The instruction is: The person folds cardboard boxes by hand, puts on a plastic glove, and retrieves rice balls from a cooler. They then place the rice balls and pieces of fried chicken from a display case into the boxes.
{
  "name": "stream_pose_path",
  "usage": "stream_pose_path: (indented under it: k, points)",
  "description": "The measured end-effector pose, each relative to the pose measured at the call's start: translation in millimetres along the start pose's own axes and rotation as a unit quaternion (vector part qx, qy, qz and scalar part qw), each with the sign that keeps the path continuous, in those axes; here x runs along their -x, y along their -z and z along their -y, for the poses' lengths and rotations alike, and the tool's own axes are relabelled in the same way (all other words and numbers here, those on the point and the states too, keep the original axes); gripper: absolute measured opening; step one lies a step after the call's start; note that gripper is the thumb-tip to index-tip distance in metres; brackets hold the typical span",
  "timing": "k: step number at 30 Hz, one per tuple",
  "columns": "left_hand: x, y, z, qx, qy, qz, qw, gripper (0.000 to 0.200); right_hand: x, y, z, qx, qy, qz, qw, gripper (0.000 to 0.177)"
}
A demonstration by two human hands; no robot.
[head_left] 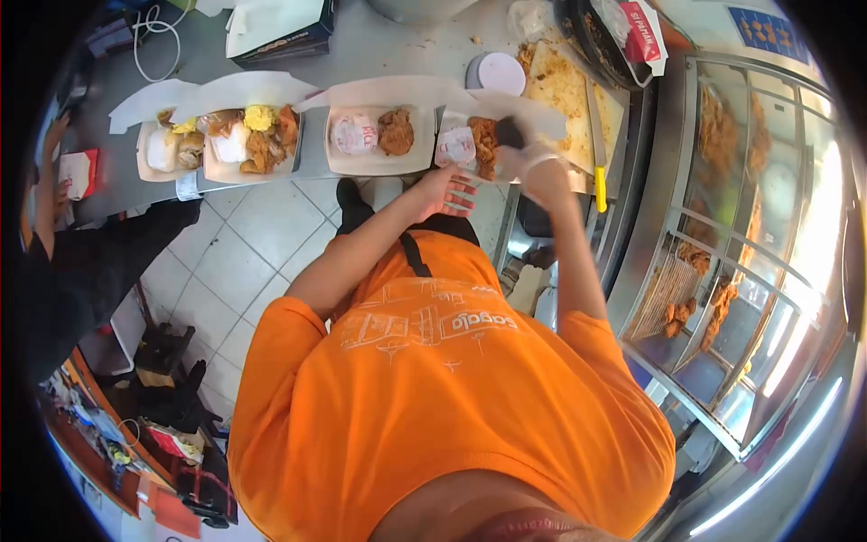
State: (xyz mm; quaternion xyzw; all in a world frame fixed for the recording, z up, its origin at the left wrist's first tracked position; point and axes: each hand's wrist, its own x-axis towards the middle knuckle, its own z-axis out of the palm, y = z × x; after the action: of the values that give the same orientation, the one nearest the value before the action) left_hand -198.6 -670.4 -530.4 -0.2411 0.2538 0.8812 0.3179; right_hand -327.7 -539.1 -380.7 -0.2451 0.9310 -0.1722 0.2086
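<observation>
At the counter's front edge my left hand [444,192] has its fingers stretched out, holding nothing, just below an open paper food box [444,149]. That box holds a wrapped white packet [458,145] and a piece of fried chicken [484,147]. Over the box's right side, my right hand [544,177] is smeared by motion. It grips a dark-ended tool [511,133], whose kind I cannot make out, with the dark end close to the chicken. Left of it stands another box [380,167] with a wrapped packet [353,135] and fried chicken [396,133].
A yellow-handled knife [596,135] lies on a crumb-covered cutting board [575,95]. Beside it is a round white-lidded tub [501,74]. Two fuller food boxes [250,172] stand left. A glass cabinet [686,217] with fried chicken is at right. Another person's arm [50,181] shows far left.
</observation>
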Motion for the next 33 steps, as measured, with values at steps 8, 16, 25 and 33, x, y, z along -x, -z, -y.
stream_pose_path:
  k: [8, 16, 25, 33]
  points:
    - [2, -12, 10, -0.025, 0.012, 0.013, 1.0, 0.048, 5, 43, 17, -0.154, -0.023, 0.072, 0.985, 0.067]
    - [6, -12, 0, 0.008, 0.054, -0.017, 0.998, 0.097, -9, -20, -10, 0.033, -0.068, 0.071, 0.995, 0.067]
    - [3, -12, 1, -0.006, 0.02, -0.023, 1.0, 0.104, 2, -47, -26, -0.006, -0.119, 0.059, 0.991, 0.064]
    - [-1, -7, 0, 0.002, 0.033, -0.011, 0.999, 0.101, -5, 33, 10, -0.154, -0.169, 0.086, 0.97, 0.06]
